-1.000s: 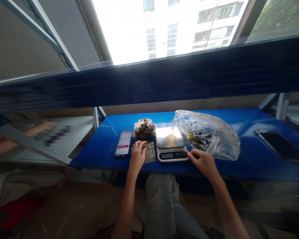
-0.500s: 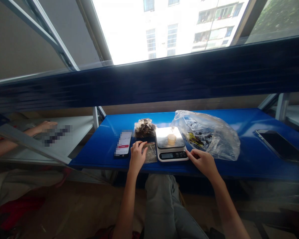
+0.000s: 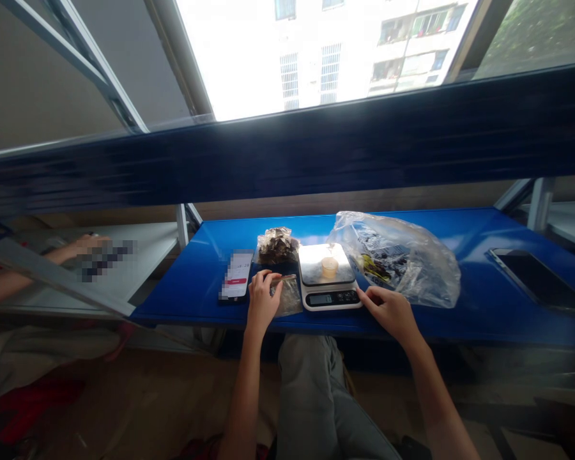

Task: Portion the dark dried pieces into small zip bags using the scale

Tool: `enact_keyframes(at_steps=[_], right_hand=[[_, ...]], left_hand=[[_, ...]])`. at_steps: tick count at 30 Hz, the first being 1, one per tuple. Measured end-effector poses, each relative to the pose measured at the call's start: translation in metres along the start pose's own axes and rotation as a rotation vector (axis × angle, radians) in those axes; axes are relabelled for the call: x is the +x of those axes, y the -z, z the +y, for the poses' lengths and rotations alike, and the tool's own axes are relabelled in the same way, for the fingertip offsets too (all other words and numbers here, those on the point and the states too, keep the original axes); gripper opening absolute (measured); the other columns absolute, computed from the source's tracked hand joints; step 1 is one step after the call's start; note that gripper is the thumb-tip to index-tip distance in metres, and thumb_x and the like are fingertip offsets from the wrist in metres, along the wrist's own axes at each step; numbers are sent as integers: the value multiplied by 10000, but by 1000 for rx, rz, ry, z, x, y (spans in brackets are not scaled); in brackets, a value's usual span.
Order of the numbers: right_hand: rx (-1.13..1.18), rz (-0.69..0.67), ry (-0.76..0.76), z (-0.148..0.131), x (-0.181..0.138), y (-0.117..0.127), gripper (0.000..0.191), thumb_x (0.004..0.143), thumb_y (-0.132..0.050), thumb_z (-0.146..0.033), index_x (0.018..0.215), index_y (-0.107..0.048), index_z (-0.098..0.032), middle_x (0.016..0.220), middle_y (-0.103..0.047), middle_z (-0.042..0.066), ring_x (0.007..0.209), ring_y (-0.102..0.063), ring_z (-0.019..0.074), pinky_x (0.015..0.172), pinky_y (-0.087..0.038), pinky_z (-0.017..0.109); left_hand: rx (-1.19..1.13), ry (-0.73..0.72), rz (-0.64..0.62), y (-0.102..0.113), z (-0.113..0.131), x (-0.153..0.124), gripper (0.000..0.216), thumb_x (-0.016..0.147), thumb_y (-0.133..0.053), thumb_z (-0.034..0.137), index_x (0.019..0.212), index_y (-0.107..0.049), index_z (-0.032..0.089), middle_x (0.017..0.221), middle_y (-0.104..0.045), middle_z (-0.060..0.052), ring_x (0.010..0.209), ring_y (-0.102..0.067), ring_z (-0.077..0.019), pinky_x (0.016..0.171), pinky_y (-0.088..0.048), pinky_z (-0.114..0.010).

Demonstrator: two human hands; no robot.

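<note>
Left hand at small clear bag, just beside scale; can't tell from here if its grip is clamped. Right hand at scale's near right corner, grip unclear too. Scale on blue worktop, small cup on top.

Creased grey trousers — bare forearms and bare hands

This looks like a workroom. A digital scale and plastic bag sit on a blue worktop framed by metal racking.
</note>
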State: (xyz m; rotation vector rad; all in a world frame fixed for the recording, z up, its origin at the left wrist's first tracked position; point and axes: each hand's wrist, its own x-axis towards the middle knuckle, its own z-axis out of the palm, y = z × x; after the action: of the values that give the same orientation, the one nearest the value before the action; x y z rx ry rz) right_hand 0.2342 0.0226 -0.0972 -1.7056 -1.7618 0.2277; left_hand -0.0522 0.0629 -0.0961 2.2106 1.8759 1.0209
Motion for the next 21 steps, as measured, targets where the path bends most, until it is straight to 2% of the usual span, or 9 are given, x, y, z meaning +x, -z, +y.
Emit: enact_keyframes(at_steps=[6,11,15,21], right_hand=[[-8,4,11,-1,0,1,479,874,-487,-503,504,-506,-199,463,-532,-18,451,-499,118,488,-312,233],[-7,10,26,-2,0,2,481,875,-493,-497,498,-511,-199,464,-539,-18,436,-487,113,478,-307,235],[-18,6,6,-2,0,1,481,875,-492,-502,501,-500,-200,459,-526,-21,449,-498,115,489,-310,231],[-9,-4,-2,-2,0,1,487,874,-484,-515,501,-492,-202,470,-543,-18,456,-506,121,500,-311,235]], left_hand=[[8,49,86,5,3,2,163,869,-549,223,1005,-638,207,1011,-607,-72,1030,-581,-229,913,-459,-367],[104,180,166,12,11,-3,184,865,-534,275,934,-670,173,886,-588,-91,902,-592,-270,814,-459,-402],[254,330,89,12,20,-7,286,815,-610,402,925,-675,146,900,-599,-119,924,-580,-323,789,-450,-434],[194,434,25,9,26,-3,268,811,-618,403,887,-684,154,944,-608,-130,980,-569,-335,849,-420,-466]])
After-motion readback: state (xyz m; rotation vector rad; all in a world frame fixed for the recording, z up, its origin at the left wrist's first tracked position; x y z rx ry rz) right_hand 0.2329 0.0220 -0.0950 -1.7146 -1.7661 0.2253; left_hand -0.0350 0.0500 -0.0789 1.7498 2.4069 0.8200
